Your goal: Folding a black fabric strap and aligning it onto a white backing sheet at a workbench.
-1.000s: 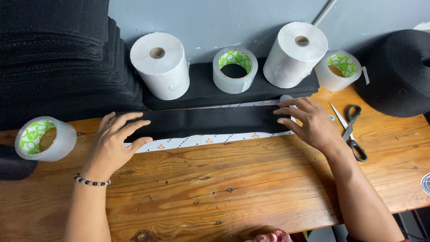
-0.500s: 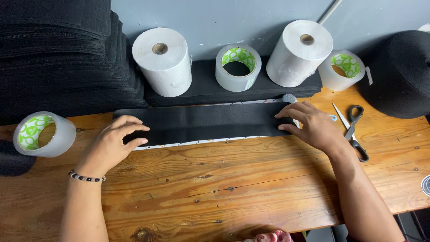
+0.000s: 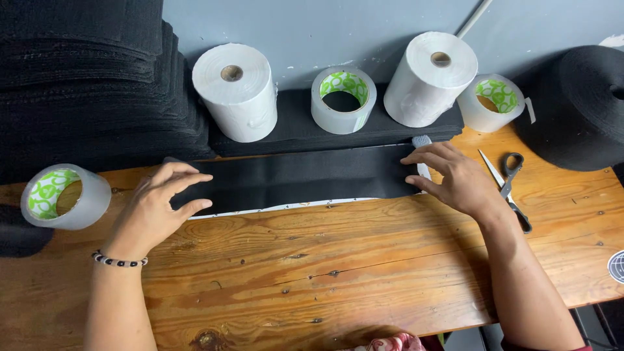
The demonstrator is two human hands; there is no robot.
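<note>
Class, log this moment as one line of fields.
left hand: flat on black strip | right hand: pressing strip's other end | white backing edge showing | scissors beside right hand

The left hand (image 3: 159, 205) covers the left end of the black fabric strip (image 3: 299, 179). The big black roll (image 3: 578, 107) and the black fabric stack (image 3: 78, 78) run past the frame's edges.

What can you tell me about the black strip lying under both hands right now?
The black strip is a long, flat band of dull, woven-looking fabric, lying lengthwise across the wooden table near its back edge. A thin white edging with small marks shows along its near side. The left hand presses flat on its left end, and the right hand on its right end. It looks smooth and unwrinkled.
</note>
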